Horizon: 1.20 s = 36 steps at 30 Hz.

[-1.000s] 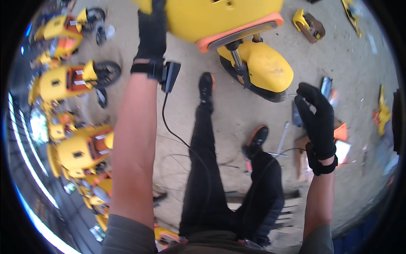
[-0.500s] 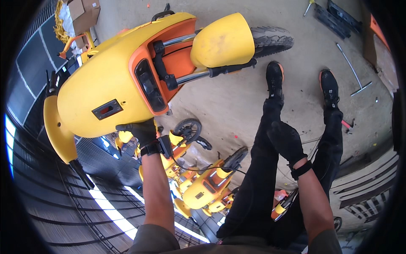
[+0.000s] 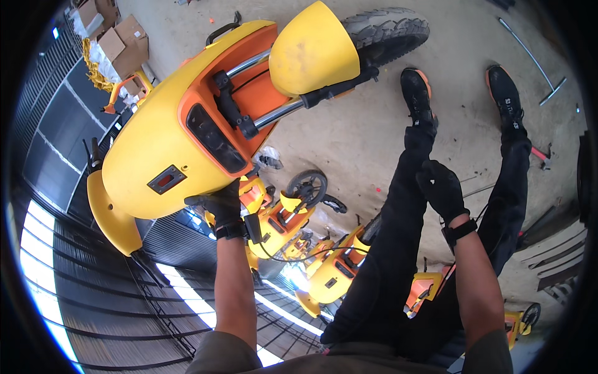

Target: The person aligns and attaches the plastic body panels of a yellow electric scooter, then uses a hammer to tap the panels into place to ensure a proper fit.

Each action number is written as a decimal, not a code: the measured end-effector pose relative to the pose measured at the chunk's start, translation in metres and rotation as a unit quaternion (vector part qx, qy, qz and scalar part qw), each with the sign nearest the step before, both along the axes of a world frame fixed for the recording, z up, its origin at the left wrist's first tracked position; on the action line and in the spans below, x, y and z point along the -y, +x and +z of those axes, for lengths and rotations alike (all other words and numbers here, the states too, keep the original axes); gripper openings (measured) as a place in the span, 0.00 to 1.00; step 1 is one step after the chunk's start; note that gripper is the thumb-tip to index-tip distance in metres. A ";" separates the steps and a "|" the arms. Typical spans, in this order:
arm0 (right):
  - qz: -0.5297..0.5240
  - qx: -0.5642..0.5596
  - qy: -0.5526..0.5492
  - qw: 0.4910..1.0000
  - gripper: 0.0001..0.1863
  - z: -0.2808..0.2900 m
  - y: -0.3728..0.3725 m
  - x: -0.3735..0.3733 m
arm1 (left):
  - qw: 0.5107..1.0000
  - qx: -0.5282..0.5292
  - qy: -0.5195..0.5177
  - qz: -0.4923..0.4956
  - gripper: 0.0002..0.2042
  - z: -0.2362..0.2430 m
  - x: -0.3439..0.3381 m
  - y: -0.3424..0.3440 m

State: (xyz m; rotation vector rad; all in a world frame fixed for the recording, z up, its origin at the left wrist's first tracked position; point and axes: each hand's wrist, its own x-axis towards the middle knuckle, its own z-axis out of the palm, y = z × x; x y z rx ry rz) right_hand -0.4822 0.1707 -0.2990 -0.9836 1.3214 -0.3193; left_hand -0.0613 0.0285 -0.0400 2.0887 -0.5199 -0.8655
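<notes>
A yellow and orange motor scooter (image 3: 137,149) leans across the upper left, with a dark headlight (image 3: 216,138), a yellow front fender (image 3: 311,53) and a black-tyred front wheel (image 3: 392,37). My left hand (image 3: 219,207), in a black glove, is at the lower edge of its yellow front cowl (image 3: 143,181). The hand closes on that edge, one digit stretched along it and the other fingers partly hidden. My right hand (image 3: 441,192), gloved too, is held in front of my legs with its fingers curled. Whatever it may hold is hidden.
More yellow scooters (image 3: 280,224) stand beyond my left forearm. On the concrete floor lie a T-handle wrench (image 3: 529,56) and a red-handled hammer (image 3: 542,156). Cardboard boxes (image 3: 128,47) are at the far left. A thin cable (image 3: 305,257) runs from my left wrist.
The whole view has shifted, with the scooter's rear part and both hands now farther right. My left hand stays at the cowl edge, and my right hand remains curled.
</notes>
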 end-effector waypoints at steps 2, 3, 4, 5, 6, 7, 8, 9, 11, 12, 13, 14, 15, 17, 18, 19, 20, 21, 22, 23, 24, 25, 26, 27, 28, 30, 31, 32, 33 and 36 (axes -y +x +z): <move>0.002 -0.008 -0.008 1.000 0.13 -0.002 0.000 0.000 | 0.999 0.042 0.012 -0.033 0.51 -0.001 0.000 -0.001; 0.003 -0.015 -0.019 1.000 0.13 -0.002 0.001 0.001 | 0.999 0.022 0.012 -0.023 0.52 0.000 0.000 0.002; 0.004 -0.014 -0.019 1.000 0.13 -0.001 0.001 0.002 | 1.000 0.013 0.011 -0.018 0.52 0.001 0.000 0.005; -0.004 -0.004 -0.010 1.000 0.13 0.000 0.000 0.003 | 1.000 0.003 0.011 -0.012 0.53 0.002 -0.002 0.007; -0.013 0.005 -0.001 1.000 0.13 0.000 0.001 0.004 | 1.000 0.007 0.000 0.004 0.52 0.001 -0.003 0.008; -0.012 0.006 -0.001 1.000 0.13 0.000 0.001 0.005 | 1.000 0.009 -0.005 0.013 0.51 0.001 -0.003 0.008; 0.000 0.002 -0.009 1.000 0.13 -0.001 0.000 0.004 | 1.000 0.012 -0.010 0.022 0.50 0.001 -0.004 0.009; 0.013 -0.002 -0.016 1.000 0.13 -0.002 -0.001 0.003 | 1.000 0.002 -0.008 0.019 0.50 0.001 -0.003 0.008; -0.007 -0.001 -0.029 1.000 0.13 -0.005 -0.003 -0.004 | 1.000 -0.007 -0.005 0.019 0.49 0.001 -0.003 0.005; -0.029 -0.001 -0.044 0.999 0.12 -0.007 -0.003 -0.006 | 1.000 0.006 0.009 -0.004 0.52 0.000 -0.001 -0.001; -0.028 -0.001 -0.043 0.999 0.12 -0.007 -0.004 -0.007 | 1.000 0.012 0.016 -0.015 0.54 -0.001 0.001 -0.008; -0.019 0.003 -0.032 0.999 0.12 -0.008 -0.005 -0.006 | 0.999 0.018 0.023 -0.025 0.56 -0.001 0.003 -0.014; -0.010 0.006 -0.020 1.000 0.12 -0.007 -0.006 -0.005 | 0.998 0.026 0.046 -0.022 0.56 0.000 0.004 -0.021; 0.004 0.009 0.014 1.000 0.11 -0.005 -0.007 -0.001 | 0.997 0.032 0.069 -0.016 0.56 0.003 0.004 -0.027; 0.015 0.011 0.046 0.999 0.11 -0.005 -0.007 0.002 | 0.997 0.016 0.068 -0.017 0.56 0.004 0.005 -0.028; 0.016 0.009 0.044 0.999 0.11 -0.005 -0.007 0.003 | 0.998 0.008 0.066 -0.017 0.55 0.004 0.006 -0.028; 0.022 0.003 0.051 0.998 0.11 -0.006 -0.007 0.003 | 0.998 -0.001 0.065 -0.016 0.55 0.005 0.005 -0.029; 0.027 -0.003 0.057 0.998 0.11 -0.007 -0.006 0.002 | 0.998 -0.031 0.055 0.000 0.53 0.006 0.005 -0.028; 0.028 -0.004 0.055 0.998 0.11 -0.008 -0.005 0.002 | 0.998 -0.047 0.049 0.009 0.53 0.007 0.004 -0.026; 0.027 -0.004 0.047 0.999 0.11 -0.009 -0.005 0.003 | 0.997 -0.063 0.043 0.017 0.52 0.007 0.004 -0.024; 0.027 -0.003 0.040 0.999 0.11 -0.010 -0.006 0.004 | 0.991 -0.134 0.000 0.029 0.50 0.009 0.002 -0.020; 0.029 -0.004 0.036 0.999 0.11 -0.010 -0.007 0.004 | 0.977 -0.204 -0.043 0.039 0.48 0.011 -0.001 -0.016; 0.049 -0.012 0.034 0.998 0.11 -0.012 -0.008 0.003 | 0.994 -0.091 0.032 -0.050 0.49 0.012 -0.005 -0.010; 0.071 -0.023 0.032 0.997 0.11 -0.012 -0.011 0.001 | 0.985 0.026 0.108 -0.129 0.51 0.012 -0.010 -0.004; 0.072 -0.026 0.029 0.997 0.11 -0.015 -0.013 -0.002 | 0.994 -0.105 0.020 -0.014 0.52 0.009 -0.007 -0.009; 0.101 -0.057 0.016 0.993 0.10 -0.019 -0.017 -0.008 | 0.981 -0.176 -0.040 0.074 0.53 0.008 -0.006 -0.011; 0.102 -0.059 0.011 0.993 0.10 -0.020 -0.019 -0.008 | 0.968 -0.208 -0.072 0.117 0.53 0.007 -0.005 -0.012; 0.108 -0.063 0.000 0.992 0.09 -0.021 -0.020 -0.007 | 0.968 -0.216 -0.064 0.107 0.54 0.008 -0.006 -0.010; 0.114 -0.068 -0.012 0.991 0.09 -0.022 -0.023 -0.004 | 0.968 -0.218 -0.066 0.105 0.54 0.006 -0.005 -0.011; 0.113 -0.079 -0.025 0.990 0.10 -0.022 -0.029 -0.002 | 0.969 -0.216 -0.058 0.103 0.54 0.005 -0.003 -0.020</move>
